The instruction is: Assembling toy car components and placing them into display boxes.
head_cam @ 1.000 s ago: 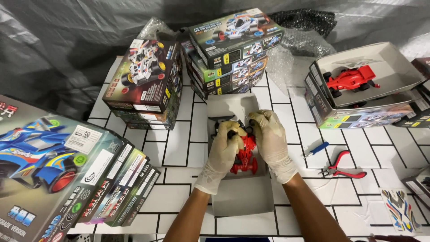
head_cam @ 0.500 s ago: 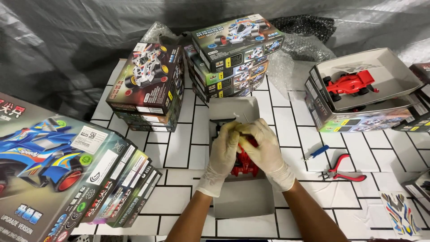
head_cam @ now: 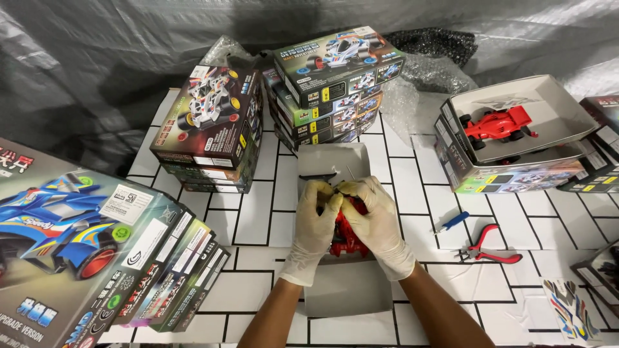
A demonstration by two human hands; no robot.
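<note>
- Only the head view looks down here: both gloved hands meet over a grey open tray that lies in the middle of the bench, a white top ruled with black lines like brickwork
- Left hand: white glove, its grip closed round the left flank of a small red toy car, fingers curled over the car's top
- Right hand: white glove, grip likewise closed on the right flank of the same car, fingertips meeting the left hand's at the car's far end; most of the car is hidden under the gloves, so its detail cannot be told
- Just beyond the hands a slim black part lies across the tray's far end
- At the near left, a row of large boxes leans on its side; the biggest shows a blue racer, with a white rectangular label and a green round sticker on its face
- Behind the tray stand two stacks: a dark one with a white racer on top, and a taller one whose green-edged top box sits askew
- Far right, an open box holds a red racing car, resting on further boxes
- Right of the hands lie a blue-handled tool, red-handled cutters and a coloured sticker sheet
- Bubble wrap sits behind the stacks, before a grey plastic sheet
</note>
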